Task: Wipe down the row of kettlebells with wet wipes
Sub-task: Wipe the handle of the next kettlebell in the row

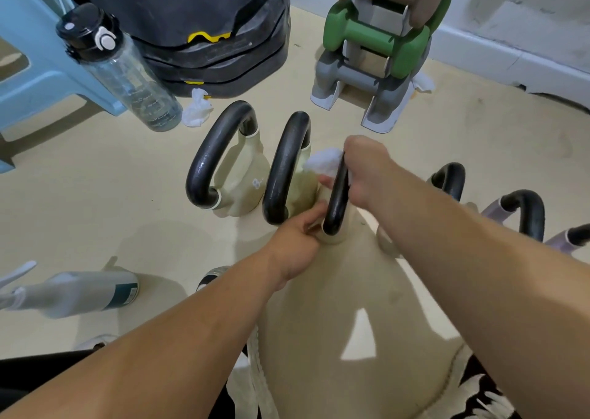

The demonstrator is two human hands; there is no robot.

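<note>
A large cream kettlebell (351, 307) with a black handle (336, 201) fills the near centre. My left hand (297, 243) grips the base of that handle on its near side. My right hand (367, 169) holds a white wet wipe (322, 160) pressed around the top of the same handle. Two smaller cream kettlebells (242, 179) (287, 169) stand just behind it. To the right, kettlebells with lilac bodies (523, 208) show their black handles, partly hidden by my right forearm.
A clear water bottle (127, 74) leans by a blue stool (38, 77). Black weight plates (207, 35) and a dumbbell rack (380, 48) stand behind. Crumpled used wipes (198, 109) (423, 82) lie on the floor. A spray bottle (73, 294) lies at the left.
</note>
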